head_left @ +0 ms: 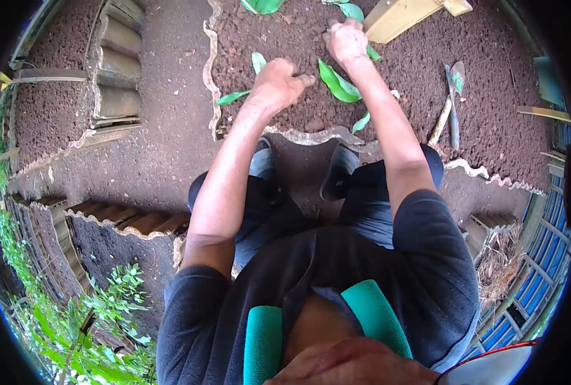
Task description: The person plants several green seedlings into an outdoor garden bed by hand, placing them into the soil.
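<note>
Low over the brown soil, my left hand (279, 83) has its fingers curled downward, their tips hidden. Beside it, green leaves (233, 97) stick out to the left. Farther out, my right hand (348, 43) is bent down at the soil, close to a leaf (351, 11) and a wooden post (401, 19). Its fingers are closed, and whatever they grip is out of sight. Between my forearms a broad green seedling leaf (340, 83) leans over the soil, with a smaller leaf (361, 122) nearer me.
On the soil to the right lie a hand trowel (455, 96) and a wooden-handled tool (441, 122). A wavy-edged sheet border (317, 136) runs just before my feet. Corrugated panels (119, 64) edge another bed at left. Leafy plants (115, 308) grow at lower left.
</note>
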`<state>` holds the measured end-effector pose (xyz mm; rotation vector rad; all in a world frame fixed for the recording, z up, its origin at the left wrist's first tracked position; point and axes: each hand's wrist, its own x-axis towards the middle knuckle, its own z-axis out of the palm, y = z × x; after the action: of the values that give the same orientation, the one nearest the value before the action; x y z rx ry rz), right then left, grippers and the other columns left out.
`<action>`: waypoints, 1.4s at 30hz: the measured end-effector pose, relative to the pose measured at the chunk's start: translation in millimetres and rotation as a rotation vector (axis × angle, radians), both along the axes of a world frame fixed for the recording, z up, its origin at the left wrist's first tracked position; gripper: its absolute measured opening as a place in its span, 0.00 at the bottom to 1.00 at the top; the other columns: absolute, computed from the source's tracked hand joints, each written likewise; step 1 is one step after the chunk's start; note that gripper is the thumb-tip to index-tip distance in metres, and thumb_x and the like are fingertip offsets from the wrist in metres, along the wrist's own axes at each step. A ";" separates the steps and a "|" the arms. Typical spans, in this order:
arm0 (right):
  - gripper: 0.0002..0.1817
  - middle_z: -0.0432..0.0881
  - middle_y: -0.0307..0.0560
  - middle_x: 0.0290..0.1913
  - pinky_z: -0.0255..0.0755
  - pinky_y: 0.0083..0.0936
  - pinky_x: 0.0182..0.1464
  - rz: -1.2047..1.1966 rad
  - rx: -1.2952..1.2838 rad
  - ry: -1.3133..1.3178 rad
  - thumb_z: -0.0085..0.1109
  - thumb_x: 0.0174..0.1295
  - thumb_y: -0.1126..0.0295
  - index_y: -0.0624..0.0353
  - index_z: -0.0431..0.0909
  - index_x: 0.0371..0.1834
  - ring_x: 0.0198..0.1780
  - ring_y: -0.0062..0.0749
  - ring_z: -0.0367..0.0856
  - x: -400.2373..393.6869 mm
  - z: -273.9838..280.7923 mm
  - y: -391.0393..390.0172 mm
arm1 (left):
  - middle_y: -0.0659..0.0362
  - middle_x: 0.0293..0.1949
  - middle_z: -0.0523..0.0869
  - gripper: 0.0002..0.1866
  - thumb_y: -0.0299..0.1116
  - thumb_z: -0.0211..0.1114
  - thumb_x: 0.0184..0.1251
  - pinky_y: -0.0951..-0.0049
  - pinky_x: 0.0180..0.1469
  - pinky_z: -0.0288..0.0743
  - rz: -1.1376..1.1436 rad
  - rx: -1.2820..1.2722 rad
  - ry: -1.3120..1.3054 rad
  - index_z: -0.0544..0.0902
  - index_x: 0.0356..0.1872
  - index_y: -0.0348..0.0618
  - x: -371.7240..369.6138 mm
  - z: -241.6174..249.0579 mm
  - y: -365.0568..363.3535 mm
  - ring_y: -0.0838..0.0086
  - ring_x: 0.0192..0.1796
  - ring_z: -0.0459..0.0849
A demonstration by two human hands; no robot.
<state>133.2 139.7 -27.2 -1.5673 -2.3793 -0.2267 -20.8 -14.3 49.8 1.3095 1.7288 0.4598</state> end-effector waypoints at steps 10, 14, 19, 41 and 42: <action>0.10 0.87 0.52 0.53 0.84 0.31 0.55 0.290 -0.321 1.473 0.64 0.65 0.81 0.66 0.84 0.49 0.55 0.38 0.88 -29.2 58.3 -118.1 | 0.57 0.33 0.85 0.18 0.39 0.74 0.71 0.72 0.38 0.87 0.429 0.017 -0.938 0.85 0.50 0.33 -20.3 -0.1 2.7 0.70 0.36 0.91; 0.14 0.90 0.51 0.47 0.84 0.24 0.52 0.279 -0.657 1.751 0.62 0.65 0.86 0.73 0.83 0.54 0.48 0.28 0.89 -30.9 62.2 -120.4 | 0.56 0.39 0.90 0.17 0.36 0.73 0.72 0.72 0.44 0.88 0.398 0.160 -1.087 0.86 0.55 0.36 -28.9 2.1 -1.5 0.70 0.41 0.91; 0.17 0.90 0.48 0.55 0.83 0.31 0.61 0.461 -0.761 1.155 0.63 0.67 0.81 0.60 0.87 0.58 0.53 0.33 0.89 -40.3 82.9 -98.5 | 0.53 0.43 0.92 0.12 0.25 0.72 0.70 0.71 0.48 0.90 0.541 0.359 -0.888 0.87 0.52 0.36 -56.0 6.0 -3.2 0.69 0.44 0.92; 0.10 0.88 0.41 0.41 0.68 0.40 0.57 0.911 -0.414 -0.534 0.71 0.55 0.62 0.51 0.87 0.37 0.54 0.46 0.79 -127.3 -1.1 -1.9 | 0.63 0.30 0.87 0.03 0.19 0.68 0.64 0.73 0.33 0.76 0.703 0.460 -0.192 0.87 0.34 0.38 -121.9 -79.9 57.4 0.77 0.31 0.82; 0.09 0.88 0.42 0.40 0.67 0.41 0.58 0.883 -0.448 -0.566 0.71 0.56 0.61 0.51 0.87 0.36 0.54 0.46 0.79 -134.0 9.0 -4.5 | 0.59 0.33 0.88 0.03 0.21 0.70 0.65 0.73 0.38 0.80 0.708 0.434 -0.212 0.87 0.38 0.35 -120.5 -73.6 54.8 0.76 0.34 0.85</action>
<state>-0.7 135.2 -18.1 -0.4341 -3.4841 0.0791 -141.4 40.5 -23.7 0.8382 1.9395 1.3869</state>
